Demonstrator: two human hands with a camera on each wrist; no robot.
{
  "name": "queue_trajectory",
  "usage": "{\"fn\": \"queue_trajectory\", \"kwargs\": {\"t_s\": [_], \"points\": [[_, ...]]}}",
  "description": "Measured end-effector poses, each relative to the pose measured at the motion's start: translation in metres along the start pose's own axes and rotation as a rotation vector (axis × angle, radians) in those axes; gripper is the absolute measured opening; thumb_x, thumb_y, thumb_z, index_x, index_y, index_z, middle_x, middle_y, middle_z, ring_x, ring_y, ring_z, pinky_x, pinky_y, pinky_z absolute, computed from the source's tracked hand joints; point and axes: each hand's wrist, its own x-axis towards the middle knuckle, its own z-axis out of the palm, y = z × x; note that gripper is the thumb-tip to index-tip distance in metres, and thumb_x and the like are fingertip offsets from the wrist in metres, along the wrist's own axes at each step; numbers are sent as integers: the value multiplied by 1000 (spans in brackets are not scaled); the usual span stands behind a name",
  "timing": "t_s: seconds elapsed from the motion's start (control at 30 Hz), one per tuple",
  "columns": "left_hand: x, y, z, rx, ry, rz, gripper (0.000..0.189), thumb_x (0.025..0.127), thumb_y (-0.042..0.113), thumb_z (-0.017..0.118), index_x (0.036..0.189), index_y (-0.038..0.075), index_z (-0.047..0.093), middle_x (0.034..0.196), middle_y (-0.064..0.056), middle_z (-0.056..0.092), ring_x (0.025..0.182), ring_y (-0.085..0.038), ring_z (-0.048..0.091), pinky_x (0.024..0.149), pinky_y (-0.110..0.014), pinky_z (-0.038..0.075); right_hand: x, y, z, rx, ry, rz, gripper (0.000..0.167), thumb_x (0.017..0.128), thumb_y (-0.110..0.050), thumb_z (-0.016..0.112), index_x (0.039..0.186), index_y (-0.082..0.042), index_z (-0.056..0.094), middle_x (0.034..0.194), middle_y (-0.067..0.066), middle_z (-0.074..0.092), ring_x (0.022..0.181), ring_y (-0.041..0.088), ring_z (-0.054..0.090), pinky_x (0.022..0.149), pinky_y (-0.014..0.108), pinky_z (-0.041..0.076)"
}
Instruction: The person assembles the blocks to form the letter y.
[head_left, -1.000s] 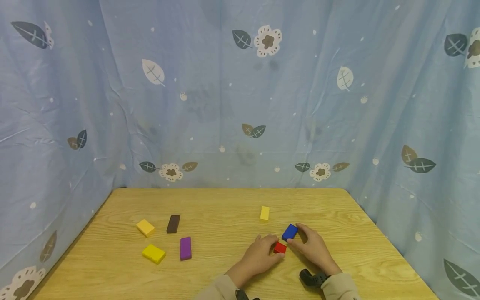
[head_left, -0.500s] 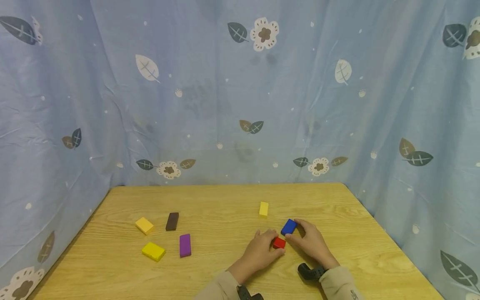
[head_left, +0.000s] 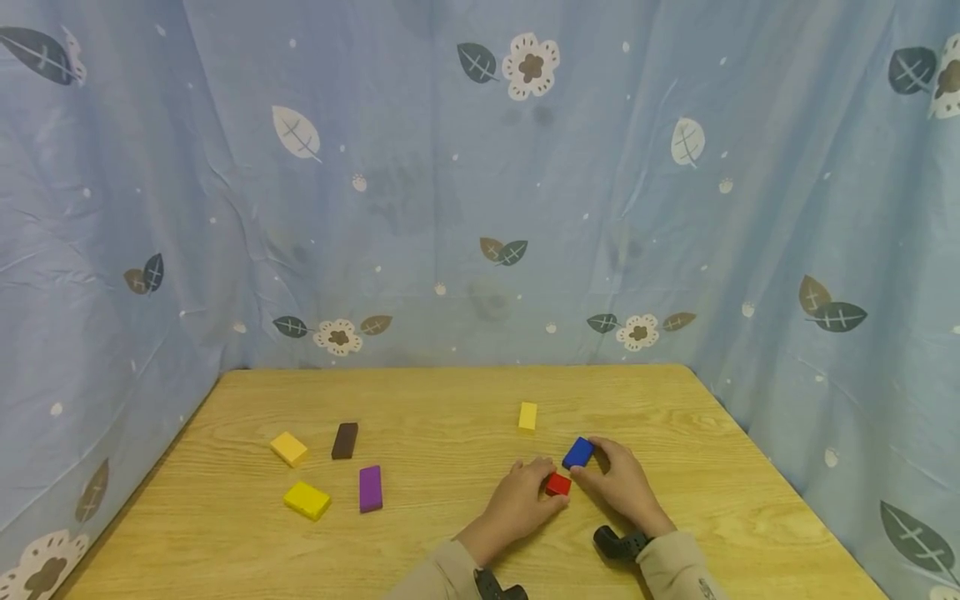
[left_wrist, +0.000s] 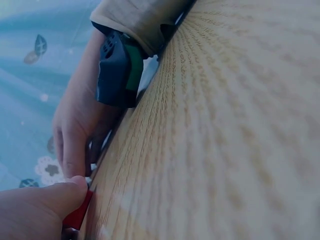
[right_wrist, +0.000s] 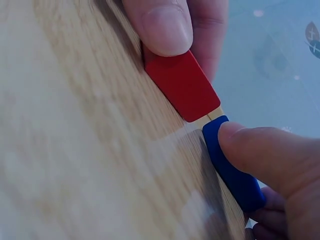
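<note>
Red block (head_left: pixel 558 484) and blue block (head_left: pixel 578 452) lay just beside each other on the wood-grain table (head_left: pixel 450 408), right of its middle, with a narrow gap showing between them in the right wrist view. The left hand (head_left: pixel 519 500) pinched the red block between thumb and fingers, its thumb on the near end. The right hand (head_left: pixel 621 485) pinched the blue block between thumb and forefinger; the blue block sat farther from the person and slightly right of the red one. Beyond both stood a pale yellow block (head_left: pixel 528 416), apart from the hands.

Well to the left, four more blocks lay spread out: orange-yellow block (head_left: pixel 288 449), dark brown block (head_left: pixel 345 441), purple block (head_left: pixel 371 488) and bright yellow block (head_left: pixel 307 500), none touching another. Beige sleeves (head_left: pixel 678 567) covered the forearms, and a black device (head_left: pixel 618 546) was strapped at the right wrist. Behind the table hung a light blue curtain (head_left: pixel 420 167) printed with leaves and flowers.
</note>
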Motion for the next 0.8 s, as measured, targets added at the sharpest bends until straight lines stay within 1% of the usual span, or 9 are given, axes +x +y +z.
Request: {"fn": "queue_trajectory", "kwargs": {"t_s": [0.23, 0.43, 0.67, 0.8], "points": [[0, -1, 2, -13, 29, 22, 46, 87, 34, 68, 124, 8, 59, 127, -6, 62, 118, -20, 58, 109, -47, 38, -1, 1, 1, 14, 17, 4, 69, 84, -37, 72, 135, 2, 48, 134, 25, 51, 123, 43, 48, 102, 57, 40], [0, -1, 1, -48, 30, 11, 47, 87, 29, 69, 126, 6, 58, 129, -8, 61, 123, -22, 55, 110, -46, 36, -2, 1, 1, 15, 28, 8, 69, 84, -34, 71, 136, 4, 46, 134, 27, 50, 124, 45, 46, 103, 58, 39], [-1, 0, -1, -104, 48, 0, 49, 87, 25, 69, 129, 3, 57, 127, -10, 62, 119, -23, 58, 110, -43, 37, -2, 2, 0, 3, 35, 14, 70, 85, -31, 70, 138, 5, 43, 136, 29, 48, 126, 46, 44, 104, 59, 37], [0, 0, -1, -138, 60, 3, 49, 86, 23, 70, 128, 2, 58, 125, -9, 63, 117, -22, 59, 109, -42, 38, -2, 2, 0, 14, 45, 10, 69, 85, -29, 70, 138, 6, 43, 137, 29, 47, 127, 45, 44, 105, 59, 37]]}}
